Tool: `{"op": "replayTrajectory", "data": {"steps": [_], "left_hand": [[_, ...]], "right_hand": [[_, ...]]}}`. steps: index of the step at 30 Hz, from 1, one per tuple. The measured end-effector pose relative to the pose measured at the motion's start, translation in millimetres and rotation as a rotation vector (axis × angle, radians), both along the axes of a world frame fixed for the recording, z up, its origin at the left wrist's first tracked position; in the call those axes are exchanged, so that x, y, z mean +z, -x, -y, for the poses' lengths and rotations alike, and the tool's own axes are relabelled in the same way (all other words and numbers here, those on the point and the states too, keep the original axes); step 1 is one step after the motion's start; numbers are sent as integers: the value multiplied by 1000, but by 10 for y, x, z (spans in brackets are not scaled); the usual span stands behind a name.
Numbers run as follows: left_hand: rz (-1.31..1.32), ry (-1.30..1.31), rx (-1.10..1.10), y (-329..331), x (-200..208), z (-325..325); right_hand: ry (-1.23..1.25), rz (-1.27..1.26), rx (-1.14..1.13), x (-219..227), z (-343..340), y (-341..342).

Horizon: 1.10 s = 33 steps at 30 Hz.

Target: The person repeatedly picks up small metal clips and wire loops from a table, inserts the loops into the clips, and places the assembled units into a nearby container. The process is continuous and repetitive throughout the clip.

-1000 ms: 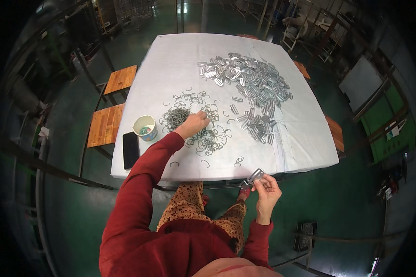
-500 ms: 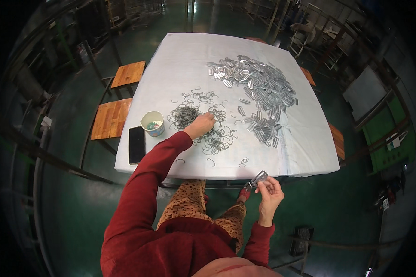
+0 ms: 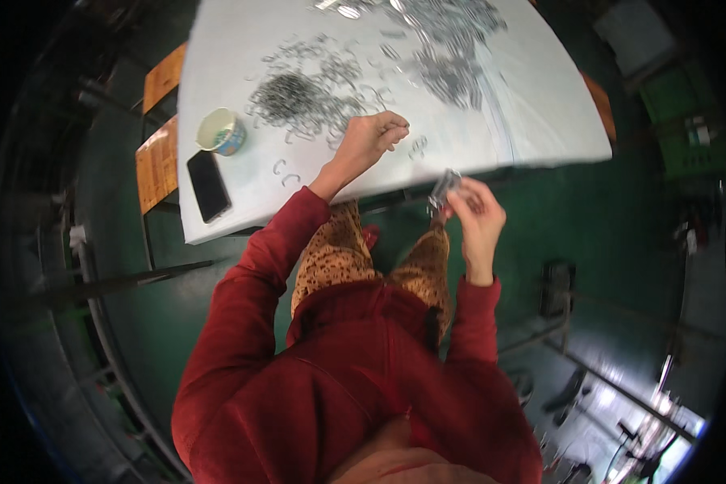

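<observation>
My right hand point(image 3: 477, 218) pinches a flat slotted metal buckle point(image 3: 444, 188) by one end, just off the front edge of the table. Above the table's front part is my left hand point(image 3: 371, 139), its thumb and fingertips drawn together; anything between them is too small or blurred to make out. Just beyond it spreads a pile of bent wire hooks point(image 3: 286, 98), thin and open-sided. A few loose wire hooks point(image 3: 417, 147) lie on the cloth between my two hands. Farther back on the right is a heap of similar flat metal buckles point(image 3: 452, 73).
A white cloth covers the table point(image 3: 532, 121). On its left side stand a paper cup point(image 3: 221, 131) with small coloured bits inside and a black phone point(image 3: 209, 186). Wooden stools point(image 3: 156, 165) flank the left edge, and another stool point(image 3: 598, 109) shows on the right.
My left hand has left the wire hook pile and come nearer, toward the buckle. My right hand still holds the buckle. The view has tilted down toward my body.
</observation>
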<state>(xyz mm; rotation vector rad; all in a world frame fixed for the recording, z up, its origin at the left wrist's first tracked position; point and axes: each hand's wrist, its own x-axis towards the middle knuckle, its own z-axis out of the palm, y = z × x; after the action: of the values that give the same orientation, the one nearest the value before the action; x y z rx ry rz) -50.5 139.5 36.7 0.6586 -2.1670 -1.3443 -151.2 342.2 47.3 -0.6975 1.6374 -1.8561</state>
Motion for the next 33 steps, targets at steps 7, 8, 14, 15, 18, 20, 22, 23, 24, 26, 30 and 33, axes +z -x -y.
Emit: {"op": "replayTrajectory", "data": {"steps": [7, 8, 14, 15, 18, 20, 22, 23, 24, 26, 30, 33], "left_hand": [[-120, -533, -116, -3, 159, -665], [-138, -546, -136, -10, 172, -705], [-185, -131, -132, 52, -27, -807], [-200, -43, -100, 67, -63, -823], [-231, 113, -54, 108, -90, -880], [-236, 65, -61, 122, -57, -908], [-223, -101, -92, 125, -7, -932], [-242, -122, -125, 121, 44, -927], [-249, -147, -122, 105, 55, -935], [-270, -178, -118, 77, 62, -913], [-274, -213, -85, 52, 101, -938], [-229, -108, -116, -60, 57, -910]], "right_hand": [[-25, 72, -52, -210, -39, -6], [-26, 77, -57, -215, -43, -7], [26, 85, -84, -235, -36, -54], [27, 87, -89, -215, -37, -68], [21, 48, -105, -189, -33, -103], [1, -6, -102, -162, -36, -110], [-34, -66, -86, -159, -52, -114], [-15, -59, -73, -163, -57, -94], [-32, -27, -49, -132, -91, -67], [-48, 30, 2, -35, -100, 52], [-3, -56, -31, -89, 198, 694], [-98, -239, -47, -274, 847, 1229]]}}
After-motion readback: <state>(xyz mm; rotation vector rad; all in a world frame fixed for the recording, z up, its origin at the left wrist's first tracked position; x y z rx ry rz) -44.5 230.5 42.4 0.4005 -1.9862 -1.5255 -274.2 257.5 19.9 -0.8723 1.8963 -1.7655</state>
